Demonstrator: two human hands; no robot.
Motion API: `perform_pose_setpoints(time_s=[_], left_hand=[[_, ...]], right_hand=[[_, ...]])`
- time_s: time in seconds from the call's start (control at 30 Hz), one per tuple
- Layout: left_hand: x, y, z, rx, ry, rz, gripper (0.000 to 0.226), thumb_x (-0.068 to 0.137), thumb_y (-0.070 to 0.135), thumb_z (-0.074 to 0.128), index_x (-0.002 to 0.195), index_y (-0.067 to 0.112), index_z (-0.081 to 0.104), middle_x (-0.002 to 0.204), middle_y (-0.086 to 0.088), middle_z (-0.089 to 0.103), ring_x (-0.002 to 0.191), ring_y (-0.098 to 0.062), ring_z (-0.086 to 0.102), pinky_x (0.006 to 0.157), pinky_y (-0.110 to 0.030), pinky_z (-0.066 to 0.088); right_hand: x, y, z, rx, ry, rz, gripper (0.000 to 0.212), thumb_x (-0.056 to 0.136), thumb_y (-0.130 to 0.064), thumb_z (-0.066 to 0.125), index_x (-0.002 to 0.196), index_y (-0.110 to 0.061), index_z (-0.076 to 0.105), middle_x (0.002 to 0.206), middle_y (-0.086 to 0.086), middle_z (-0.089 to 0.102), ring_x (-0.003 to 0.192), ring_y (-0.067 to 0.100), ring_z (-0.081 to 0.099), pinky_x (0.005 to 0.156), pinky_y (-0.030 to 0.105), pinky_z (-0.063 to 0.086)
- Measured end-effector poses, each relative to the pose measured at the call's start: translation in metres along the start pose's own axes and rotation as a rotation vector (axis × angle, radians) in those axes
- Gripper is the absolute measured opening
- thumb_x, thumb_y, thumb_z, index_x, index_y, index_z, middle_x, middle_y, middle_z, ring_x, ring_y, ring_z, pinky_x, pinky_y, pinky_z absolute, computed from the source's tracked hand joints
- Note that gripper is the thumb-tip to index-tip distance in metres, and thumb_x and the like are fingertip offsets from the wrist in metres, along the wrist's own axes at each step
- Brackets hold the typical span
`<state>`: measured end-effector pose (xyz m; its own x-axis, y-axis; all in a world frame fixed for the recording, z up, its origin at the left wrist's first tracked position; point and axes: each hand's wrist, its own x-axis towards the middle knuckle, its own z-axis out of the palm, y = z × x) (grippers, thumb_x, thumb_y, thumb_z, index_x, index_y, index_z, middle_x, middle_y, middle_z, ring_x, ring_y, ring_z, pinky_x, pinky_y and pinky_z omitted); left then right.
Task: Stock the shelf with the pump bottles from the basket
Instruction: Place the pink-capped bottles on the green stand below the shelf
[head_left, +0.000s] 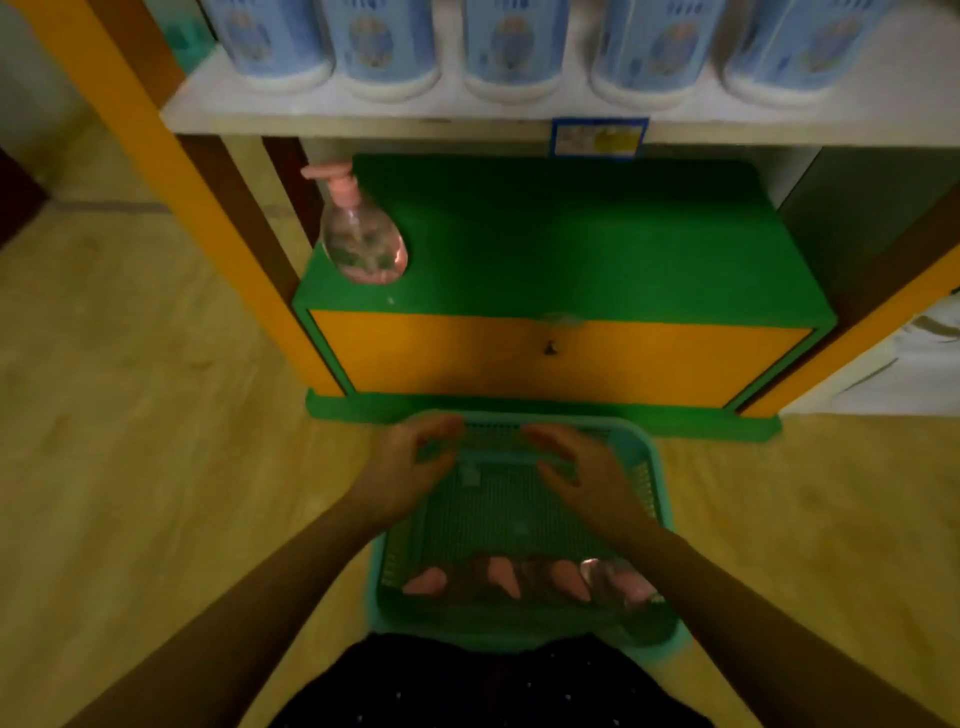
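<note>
A clear pump bottle with a pink pump (363, 239) stands at the left end of the green shelf top (571, 244). On the floor in front sits a teal mesh basket (524, 514). Several pump bottles with pink pumps (524, 577) lie in a row along its near side. My left hand (410, 462) and my right hand (582, 473) hover over the far half of the basket, fingers curved and apart, with nothing in them. Motion blur hides fine detail of the bottles.
The green shelf top sits above an orange cabinet front (561, 358) with a keyhole. A white shelf (519, 111) overhead carries a row of blue-labelled containers (514, 47) and a blue price tag (597, 137). Orange uprights (171, 156) flank the unit. Wooden floor surrounds the basket.
</note>
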<state>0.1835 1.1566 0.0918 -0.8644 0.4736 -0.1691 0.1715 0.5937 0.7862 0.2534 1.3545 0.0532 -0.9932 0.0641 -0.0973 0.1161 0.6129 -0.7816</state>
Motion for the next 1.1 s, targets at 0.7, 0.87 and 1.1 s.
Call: perform_pose_setpoints(time_s=[0.7,0.87,1.1], left_hand=[[-0.054,-0.134,0.082,0.461,-0.327,0.119,0.025,0.07,0.018,0.071,0.089,0.022,0.055,0.079,0.003,0.062,0.068,-0.011,0.064,0.053,-0.024,0.054],[-0.047,-0.099,0.049,0.29,-0.229,0.045,0.041,0.082,0.041,0.029,0.093,0.012,0.056,0.097,-0.004,0.057,0.089,-0.017,0.056,0.077,-0.033,0.048],[-0.03,-0.036,-0.021,0.162,-0.038,0.144,0.034,0.083,0.027,0.057,0.115,0.018,0.053,0.107,0.003,0.06,0.094,-0.008,0.055,0.073,-0.008,0.039]], right_hand=[[-0.03,0.047,0.101,-0.425,-0.258,0.081,0.021,0.091,-0.025,0.048,0.111,-0.018,0.051,0.121,0.0,0.053,0.098,0.015,0.058,0.08,0.023,0.044],[-0.012,0.024,0.066,-0.323,-0.187,0.037,0.028,0.09,-0.027,0.051,0.115,-0.017,0.053,0.121,0.0,0.054,0.099,0.01,0.05,0.075,0.015,0.03],[0.01,-0.046,-0.014,-0.133,-0.013,-0.064,0.028,0.084,-0.028,0.061,0.108,-0.015,0.058,0.1,-0.002,0.061,0.093,0.015,0.058,0.078,0.027,0.046]])
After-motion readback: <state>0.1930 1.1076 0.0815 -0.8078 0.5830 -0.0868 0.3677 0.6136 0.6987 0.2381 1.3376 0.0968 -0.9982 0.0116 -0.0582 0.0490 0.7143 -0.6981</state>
